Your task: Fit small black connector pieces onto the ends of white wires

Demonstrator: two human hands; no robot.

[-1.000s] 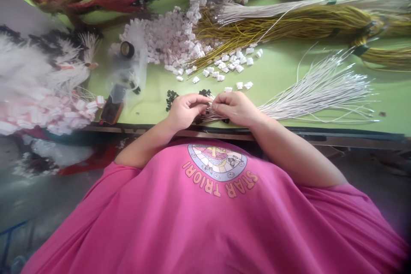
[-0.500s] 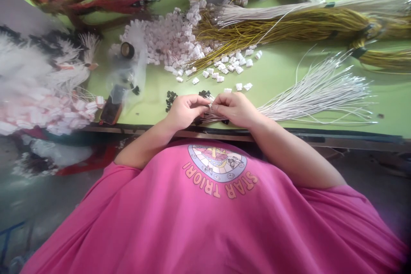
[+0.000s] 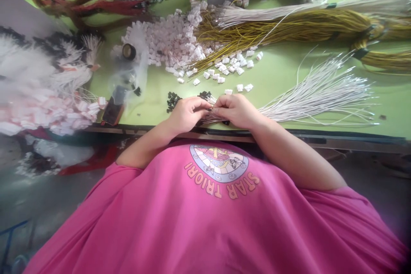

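The tabletop (image 3: 272,81) carries everything here, and the white wire bundle (image 3: 308,98) lies along its near edge, probably so that the tips fall right at the fingers. Beyond that bundle stretches a yellow wire bundle (image 3: 305,28), apparently tied to keep its strands together; beyond and to its left, a connector pile (image 3: 170,36) seems heaped within reach. Over the bundle's left end, the right hand (image 3: 237,109) has thumb and forefinger pinched on what looks like a white wire tip, and the left hand (image 3: 186,113) meets it, pinching a small dark piece too tiny to identify; such fingertip grips presumably suit fine parts. Black pieces (image 3: 173,102) sit by the bundle's left end, likely for easy picking. Counting: one bundle of white strands under the hands, its wires too many to number; one heaped pile; two hands; two black clusters showing; three loose white connectors (image 3: 239,87) just beyond the bundle's left part.
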